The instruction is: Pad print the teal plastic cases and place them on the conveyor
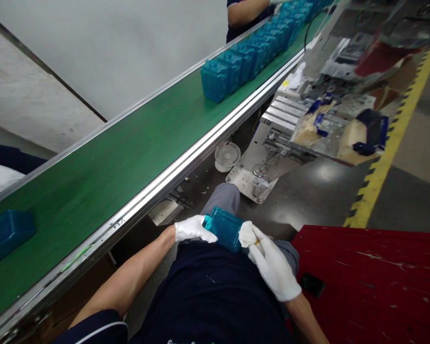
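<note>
Head cam: left hand (pixel 194 229) grips a blue container (pixel 225 228), right hand (pixel 275 268) pinches some white wad (pixel 247 234) I can't really make out.

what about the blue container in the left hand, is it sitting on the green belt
No, the left hand holds the blue container close to the person's dark shirt, away from the green belt.
</note>
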Available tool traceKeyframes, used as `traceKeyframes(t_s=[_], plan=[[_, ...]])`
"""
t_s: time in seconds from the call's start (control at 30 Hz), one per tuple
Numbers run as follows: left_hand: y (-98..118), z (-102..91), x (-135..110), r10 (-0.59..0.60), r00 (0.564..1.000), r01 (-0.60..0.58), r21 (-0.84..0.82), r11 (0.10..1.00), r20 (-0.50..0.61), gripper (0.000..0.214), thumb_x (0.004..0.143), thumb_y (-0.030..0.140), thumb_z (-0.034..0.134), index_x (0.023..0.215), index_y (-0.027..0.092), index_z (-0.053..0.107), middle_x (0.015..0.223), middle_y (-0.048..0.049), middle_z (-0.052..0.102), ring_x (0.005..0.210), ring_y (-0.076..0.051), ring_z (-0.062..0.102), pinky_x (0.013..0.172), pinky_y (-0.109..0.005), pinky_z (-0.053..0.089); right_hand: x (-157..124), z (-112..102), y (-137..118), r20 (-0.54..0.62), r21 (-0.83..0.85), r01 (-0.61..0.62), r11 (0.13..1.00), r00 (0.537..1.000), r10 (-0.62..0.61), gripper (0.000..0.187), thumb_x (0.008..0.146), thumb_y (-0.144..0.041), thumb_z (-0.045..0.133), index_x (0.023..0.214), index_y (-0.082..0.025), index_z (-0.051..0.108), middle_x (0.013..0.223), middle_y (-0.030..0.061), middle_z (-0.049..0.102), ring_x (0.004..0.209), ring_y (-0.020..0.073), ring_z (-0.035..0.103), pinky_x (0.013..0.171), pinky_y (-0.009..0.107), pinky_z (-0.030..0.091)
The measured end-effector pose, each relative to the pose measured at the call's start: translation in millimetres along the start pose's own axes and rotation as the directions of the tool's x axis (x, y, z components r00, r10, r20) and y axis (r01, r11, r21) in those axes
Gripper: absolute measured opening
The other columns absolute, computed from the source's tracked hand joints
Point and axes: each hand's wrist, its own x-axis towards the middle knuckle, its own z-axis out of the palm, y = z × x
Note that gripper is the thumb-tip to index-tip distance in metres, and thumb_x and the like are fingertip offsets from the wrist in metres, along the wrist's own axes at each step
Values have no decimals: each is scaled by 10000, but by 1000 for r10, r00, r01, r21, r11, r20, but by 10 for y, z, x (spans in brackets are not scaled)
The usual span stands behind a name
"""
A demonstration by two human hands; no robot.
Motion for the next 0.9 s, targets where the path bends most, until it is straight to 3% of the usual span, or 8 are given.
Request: traceKeyframes(t_s=[0.23, 0.37, 0.47, 0.53, 0.67, 0.9], plan=[[23, -17, -15, -4, 1000, 4, 8, 1000, 5, 616, 444, 403, 1031, 937, 138, 774, 873, -33, 743, 818, -172, 671, 838, -312, 539, -37, 4, -43, -17, -106, -51, 993, 999, 49, 657, 942, -486, 423, 1510, -168, 514, 1347, 162, 694, 1187, 316, 695, 1049, 496, 544], [23, 20, -6, -5, 1000, 5, 18, 1000, 0, 591, 459, 404, 1026, 921, 145, 764, 880, -31, 746, 795, -166, 660, 809, -304, 530, -27, -35, -70, -52, -242, 37, 969, 997, -52, 627, 1001, -418, 398, 1562, -140, 442, 1323, 165, 705, 1131, 278, 721, 952, 395, 581], [26, 73, 3, -5, 1000, 6, 34, 999, -20, 577, 463, 414, 1023, 904, 147, 762, 866, -31, 746, 768, -159, 643, 776, -292, 522, 40, -70, -183, 53, -406, 223, 886, 974, -221, 521, 1052, -316, 371, 1553, -216, 473, 1302, 121, 711, 1089, 231, 720, 900, 323, 567], [33, 105, 6, 1, 1000, 1, 41, 999, -31, 572, 458, 413, 1022, 897, 153, 762, 875, -26, 747, 765, -153, 634, 768, -284, 518, 112, -79, -320, 168, -522, 309, 795, 951, -259, 482, 1065, -271, 380, 1527, -272, 516, 1285, 106, 706, 1073, 231, 709, 886, 322, 552], [44, 130, 4, 10, 1000, -8, 62, 998, -27, 586, 450, 393, 1015, 925, 152, 770, 917, -33, 752, 817, -174, 646, 847, -316, 533, 263, -45, -602, 316, -684, 338, 646, 936, -155, 475, 1054, -235, 431, 1510, -310, 541, 1254, 116, 686, 1029, 256, 691, 841, 341, 526], [41, 129, -11, 14, 999, -11, 98, 995, -34, 506, 487, 393, 995, 867, 151, 766, 835, -11, 720, 741, -141, 592, 755, -276, 510, 382, 36, -701, 354, -751, 351, 559, 929, -108, 449, 1060, -218, 367, 1464, -316, 536, 1140, 104, 670, 924, 230, 664, 739, 318, 478]])
